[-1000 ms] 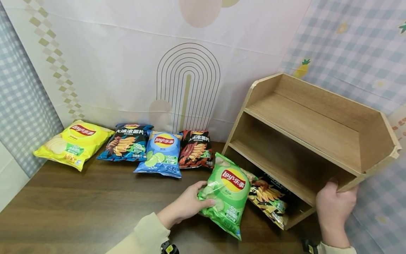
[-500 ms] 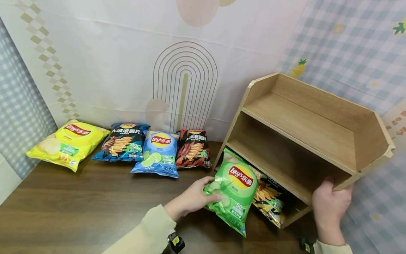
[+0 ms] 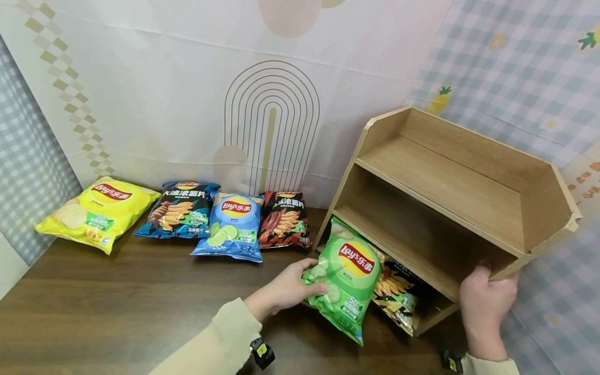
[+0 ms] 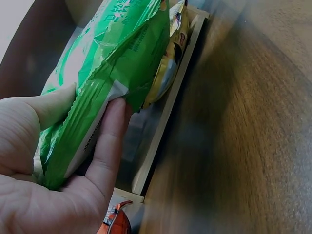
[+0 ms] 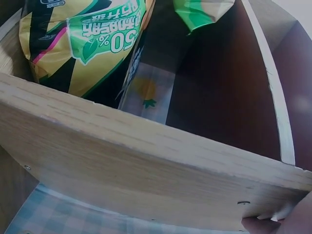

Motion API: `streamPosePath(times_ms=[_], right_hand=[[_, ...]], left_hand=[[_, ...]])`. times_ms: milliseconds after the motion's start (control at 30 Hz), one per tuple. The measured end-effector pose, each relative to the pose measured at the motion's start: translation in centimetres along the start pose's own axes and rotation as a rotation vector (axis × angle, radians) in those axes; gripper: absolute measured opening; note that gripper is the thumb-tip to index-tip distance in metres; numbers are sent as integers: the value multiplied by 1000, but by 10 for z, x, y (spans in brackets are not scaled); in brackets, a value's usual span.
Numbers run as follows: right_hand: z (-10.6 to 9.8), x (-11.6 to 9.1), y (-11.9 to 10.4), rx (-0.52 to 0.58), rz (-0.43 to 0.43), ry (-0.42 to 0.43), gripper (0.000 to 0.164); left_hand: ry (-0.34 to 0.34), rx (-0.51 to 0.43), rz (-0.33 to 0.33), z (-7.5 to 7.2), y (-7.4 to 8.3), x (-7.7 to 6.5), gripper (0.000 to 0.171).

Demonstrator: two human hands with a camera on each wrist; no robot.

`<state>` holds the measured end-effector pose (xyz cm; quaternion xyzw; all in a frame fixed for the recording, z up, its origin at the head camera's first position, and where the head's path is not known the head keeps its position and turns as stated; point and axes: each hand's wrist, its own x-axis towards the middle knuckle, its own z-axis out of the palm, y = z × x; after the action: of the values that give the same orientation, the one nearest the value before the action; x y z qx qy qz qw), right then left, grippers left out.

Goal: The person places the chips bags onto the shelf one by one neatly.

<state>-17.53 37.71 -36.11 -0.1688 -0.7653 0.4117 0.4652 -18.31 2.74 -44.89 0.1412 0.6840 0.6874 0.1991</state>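
My left hand (image 3: 287, 287) pinches a green bag of potato chips (image 3: 349, 281) by its left edge, thumb on the front and fingers behind. The bag leans at the mouth of the lowest compartment of a wooden shelf (image 3: 450, 179). In the left wrist view, the thumb and fingers clasp the bag's crimped seam. A black and gold chip bag (image 3: 396, 297) stands in that compartment, right of the green one and partly hidden by it. My right hand (image 3: 489, 307) grips the shelf's right side panel (image 5: 146, 146), thumb on the inner side.
Along the back of the dark wooden table (image 3: 154, 307) lie a yellow chip bag (image 3: 100, 211), a dark blue one (image 3: 180, 211), a light blue one (image 3: 232, 226) and a black and red one (image 3: 285, 221). A patterned cloth (image 3: 187, 104) hangs behind.
My left hand has moved the green bag a little to the right, up against the shelf's lower opening. My right hand stays on the shelf's side. The head view has shifted slightly.
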Motion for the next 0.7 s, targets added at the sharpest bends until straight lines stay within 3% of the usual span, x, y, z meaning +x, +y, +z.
streamPosePath(times_ms=[367, 600, 700], right_hand=[[-1, 1, -1, 2, -2, 5, 44], [-1, 0, -3, -4, 7, -2, 43], [-1, 0, -2, -8, 10, -4, 44]], left_hand=[[38, 27, 23, 5, 0, 12, 62], [11, -126, 2, 7, 4, 29, 60], [15, -145, -5, 6, 5, 36, 58]])
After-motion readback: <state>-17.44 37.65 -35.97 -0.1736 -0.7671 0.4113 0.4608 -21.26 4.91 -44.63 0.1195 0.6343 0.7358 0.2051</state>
